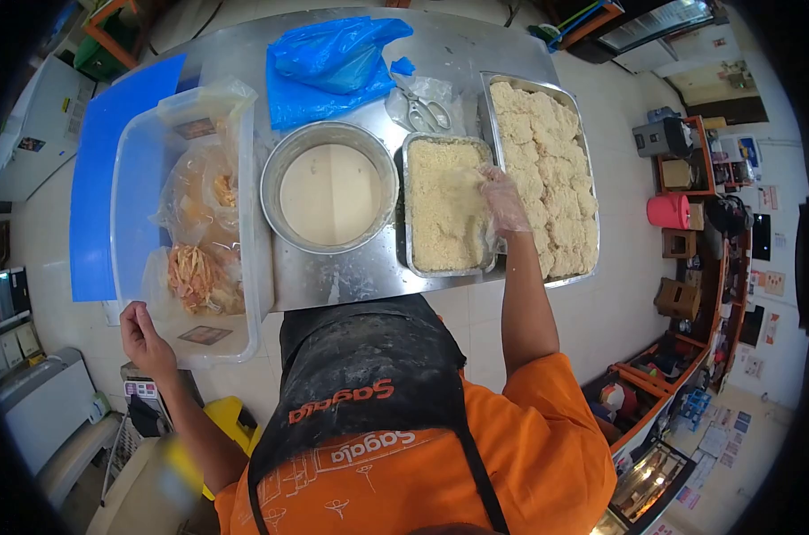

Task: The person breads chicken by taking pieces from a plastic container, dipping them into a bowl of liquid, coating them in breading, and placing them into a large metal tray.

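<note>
My right hand, in a clear plastic glove, is over the right side of a metal tray of pale crumbs. A blur hangs over the crumbs by its fingers, and I cannot make out whether they hold anything. To its right, a larger metal tray holds rows of crumb-coated pieces. My left hand is bare, with curled fingers and nothing visible in them, beside the near left corner of a clear plastic bin. Inside the bin are plastic bags and a bundle of orange-yellow strips.
A round metal pan of pale batter stands between bin and crumb tray. Behind lie a blue plastic bag and scissors on clear plastic. A blue board lies left of the bin. The steel table's near edge meets my apron.
</note>
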`<state>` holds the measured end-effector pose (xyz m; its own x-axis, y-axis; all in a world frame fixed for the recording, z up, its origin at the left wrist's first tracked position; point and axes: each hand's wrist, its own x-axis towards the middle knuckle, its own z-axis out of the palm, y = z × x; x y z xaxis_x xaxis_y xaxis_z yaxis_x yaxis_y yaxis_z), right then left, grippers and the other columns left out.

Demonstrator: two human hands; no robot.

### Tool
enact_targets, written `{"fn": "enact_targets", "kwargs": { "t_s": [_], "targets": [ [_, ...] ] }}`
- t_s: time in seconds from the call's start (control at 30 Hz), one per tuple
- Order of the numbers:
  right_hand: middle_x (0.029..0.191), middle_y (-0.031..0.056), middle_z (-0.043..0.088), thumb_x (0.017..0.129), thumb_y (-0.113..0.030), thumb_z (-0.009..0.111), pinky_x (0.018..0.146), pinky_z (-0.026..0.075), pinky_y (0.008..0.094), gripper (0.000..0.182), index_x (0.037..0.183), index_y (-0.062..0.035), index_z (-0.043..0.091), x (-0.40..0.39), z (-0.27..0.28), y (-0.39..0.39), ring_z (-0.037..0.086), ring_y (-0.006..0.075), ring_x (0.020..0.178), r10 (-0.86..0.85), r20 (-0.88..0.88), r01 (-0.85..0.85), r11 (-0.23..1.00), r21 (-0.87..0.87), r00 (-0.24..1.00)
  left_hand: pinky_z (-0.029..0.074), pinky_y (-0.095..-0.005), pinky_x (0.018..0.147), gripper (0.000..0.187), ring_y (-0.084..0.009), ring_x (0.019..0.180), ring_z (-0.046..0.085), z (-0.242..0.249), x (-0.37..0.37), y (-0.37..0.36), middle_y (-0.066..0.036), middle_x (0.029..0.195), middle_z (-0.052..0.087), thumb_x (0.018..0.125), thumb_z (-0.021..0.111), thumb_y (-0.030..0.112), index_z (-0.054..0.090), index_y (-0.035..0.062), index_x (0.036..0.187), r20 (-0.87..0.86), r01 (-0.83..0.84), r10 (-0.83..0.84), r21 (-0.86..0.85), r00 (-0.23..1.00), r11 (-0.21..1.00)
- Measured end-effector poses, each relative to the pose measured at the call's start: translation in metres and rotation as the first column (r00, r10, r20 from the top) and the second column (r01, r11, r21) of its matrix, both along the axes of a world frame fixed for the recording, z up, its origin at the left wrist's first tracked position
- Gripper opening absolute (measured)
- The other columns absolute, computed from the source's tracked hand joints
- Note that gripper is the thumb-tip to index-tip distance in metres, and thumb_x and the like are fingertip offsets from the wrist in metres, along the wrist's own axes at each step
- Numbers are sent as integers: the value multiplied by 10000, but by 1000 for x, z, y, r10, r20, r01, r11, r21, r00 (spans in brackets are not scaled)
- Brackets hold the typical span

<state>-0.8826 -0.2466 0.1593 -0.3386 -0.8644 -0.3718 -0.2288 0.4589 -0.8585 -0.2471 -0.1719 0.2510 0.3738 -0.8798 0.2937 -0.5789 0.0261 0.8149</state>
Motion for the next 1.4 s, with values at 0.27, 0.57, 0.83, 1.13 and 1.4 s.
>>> {"fn": "enact_targets", "kwargs": {
  "t_s": [0.27,0.57,0.83,1.13,1.4],
  "targets": [
    [1335,221,590,932,-334,569,1081,406,483,542,1353,4,532,47,-33,-17,537,396,1270,303,-895,-499,860,109,327,394,-220,728,186,-78,803,470,0,0,2,-11,913,568,1042,492,114,609,-27,1012,-2,-27,27,23,1000,999],
    [1542,256,333,983,-485,444,1176,209,573,739,1496,33,327,61,-23,-26,232,437,1463,441,-864,-392,859,329,242,297,-204,624,213,-37,712,365,4,-3,5,38,840,511,1049,469,140,620,2,991,-70,-39,42,50,997,998],
    [1519,254,371,980,-474,454,1160,264,559,677,1448,14,404,60,12,-6,305,431,1431,477,-875,-512,773,375,80,275,-205,599,232,-25,688,343,0,0,8,59,812,474,1056,452,150,619,4,986,-117,-33,37,32,992,999],
    [1016,118,595,865,-197,591,807,523,457,317,1149,-55,579,57,4,42,642,288,922,480,-877,-589,704,398,-19,248,-209,581,250,-22,665,321,-7,6,2,65,792,446,1066,437,173,605,14,973,-35,-28,27,-22,999,999],
    [992,125,693,896,-196,577,782,554,449,172,993,-84,665,64,93,17,683,283,859,525,-846,-466,775,427,99,243,-216,582,252,-25,665,315,-8,8,0,62,800,455,1065,450,179,601,4,966,-24,4,-5,-27,1000,1000]
  ]
}}
